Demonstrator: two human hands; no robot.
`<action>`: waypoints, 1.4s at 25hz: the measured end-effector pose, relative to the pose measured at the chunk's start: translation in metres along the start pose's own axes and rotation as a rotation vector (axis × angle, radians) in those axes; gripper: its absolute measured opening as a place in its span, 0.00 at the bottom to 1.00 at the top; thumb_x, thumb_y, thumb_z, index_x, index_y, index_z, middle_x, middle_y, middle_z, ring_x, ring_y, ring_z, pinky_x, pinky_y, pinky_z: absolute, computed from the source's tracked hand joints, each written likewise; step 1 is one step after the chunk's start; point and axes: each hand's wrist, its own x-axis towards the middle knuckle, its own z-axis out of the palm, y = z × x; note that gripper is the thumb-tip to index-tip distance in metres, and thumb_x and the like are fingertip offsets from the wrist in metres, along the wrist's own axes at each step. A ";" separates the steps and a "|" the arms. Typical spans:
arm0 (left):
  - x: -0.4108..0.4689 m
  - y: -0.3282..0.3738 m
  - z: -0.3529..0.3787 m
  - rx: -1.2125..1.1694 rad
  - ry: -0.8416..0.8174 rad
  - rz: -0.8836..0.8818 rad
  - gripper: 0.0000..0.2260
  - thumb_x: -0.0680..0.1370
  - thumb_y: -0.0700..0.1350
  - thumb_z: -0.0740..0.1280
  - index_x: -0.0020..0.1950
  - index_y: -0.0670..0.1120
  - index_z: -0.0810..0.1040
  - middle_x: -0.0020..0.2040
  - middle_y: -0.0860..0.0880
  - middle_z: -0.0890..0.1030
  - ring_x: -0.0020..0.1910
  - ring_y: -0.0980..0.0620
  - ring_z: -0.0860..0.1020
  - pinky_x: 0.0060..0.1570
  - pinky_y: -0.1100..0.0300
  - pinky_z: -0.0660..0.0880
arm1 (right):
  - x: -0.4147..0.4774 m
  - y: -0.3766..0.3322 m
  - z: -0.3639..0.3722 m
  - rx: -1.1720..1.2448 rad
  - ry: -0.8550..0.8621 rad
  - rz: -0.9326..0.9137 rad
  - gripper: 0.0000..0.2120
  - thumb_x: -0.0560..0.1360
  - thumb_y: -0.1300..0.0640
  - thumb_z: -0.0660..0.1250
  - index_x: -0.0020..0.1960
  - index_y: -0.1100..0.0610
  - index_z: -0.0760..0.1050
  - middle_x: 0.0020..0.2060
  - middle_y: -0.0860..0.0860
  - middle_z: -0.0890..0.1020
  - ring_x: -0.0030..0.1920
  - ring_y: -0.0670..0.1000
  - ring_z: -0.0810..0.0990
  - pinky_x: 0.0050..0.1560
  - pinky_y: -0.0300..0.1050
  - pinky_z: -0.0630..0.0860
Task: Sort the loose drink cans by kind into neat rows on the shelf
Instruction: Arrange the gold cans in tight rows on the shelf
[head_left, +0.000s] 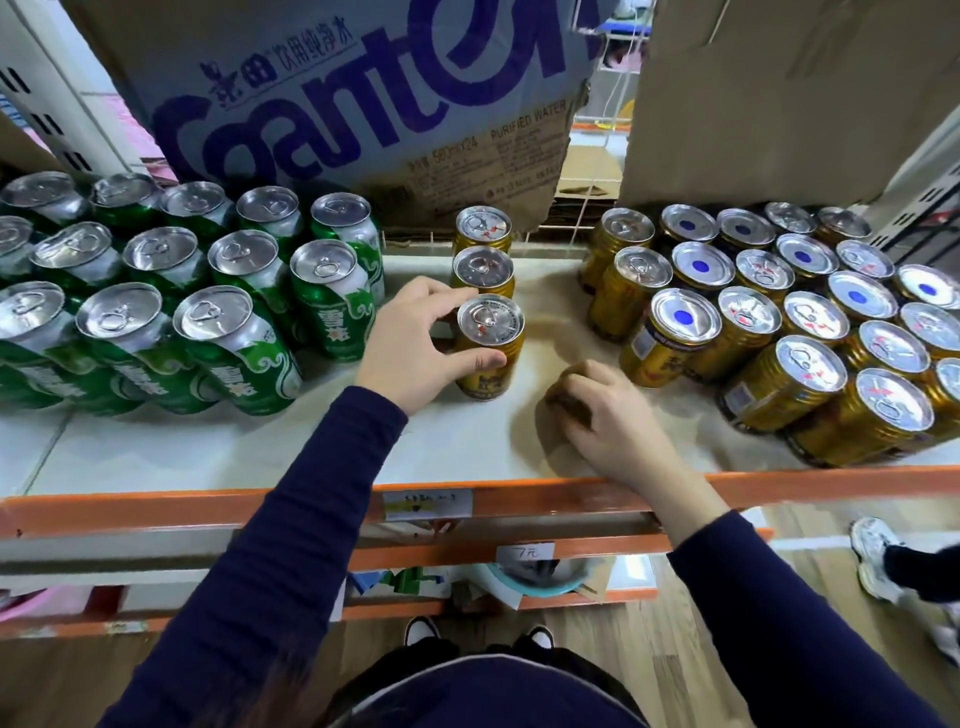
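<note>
Three gold cans stand in a single row in the middle of the white shelf (441, 447). My left hand (410, 343) is shut on the front gold can (490, 322), thumb and fingers around its upper body. The other two gold cans (483, 267) stand behind it. To the left, green beer cans (223, 260) stand in rows. A dense cluster of gold cans (810, 332) fills the right side, some with blue-dotted lids. My right hand (613, 415) rests curled on the shelf between the row and the cluster. It is motion-blurred, and I cannot see whether it holds anything.
A purified-water cardboard box (363, 104) and a plain brown box (779, 93) stand at the back. The shelf's orange front rail (156, 506) carries a price label. Lower shelves lie beneath. Another person's white shoe (878, 561) is on the wooden floor at right.
</note>
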 end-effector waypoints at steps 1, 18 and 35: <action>0.000 0.000 0.000 0.005 -0.016 0.002 0.31 0.66 0.55 0.78 0.66 0.46 0.77 0.53 0.51 0.74 0.52 0.56 0.72 0.50 0.78 0.64 | 0.001 0.000 0.001 0.001 0.012 0.002 0.06 0.68 0.65 0.71 0.45 0.63 0.79 0.42 0.58 0.77 0.45 0.62 0.77 0.44 0.51 0.75; 0.041 0.105 0.103 0.072 -0.251 0.063 0.28 0.68 0.56 0.76 0.62 0.45 0.72 0.57 0.47 0.77 0.55 0.49 0.76 0.53 0.57 0.72 | -0.017 0.088 -0.143 -0.114 0.150 0.263 0.23 0.68 0.57 0.76 0.60 0.61 0.77 0.55 0.59 0.79 0.58 0.60 0.76 0.57 0.46 0.69; -0.019 0.096 0.067 0.270 -0.115 -0.194 0.33 0.60 0.62 0.70 0.61 0.50 0.74 0.53 0.53 0.78 0.50 0.54 0.76 0.50 0.58 0.75 | 0.034 0.087 -0.146 0.096 -0.298 -0.144 0.21 0.63 0.48 0.78 0.53 0.47 0.75 0.44 0.45 0.77 0.43 0.42 0.75 0.39 0.29 0.69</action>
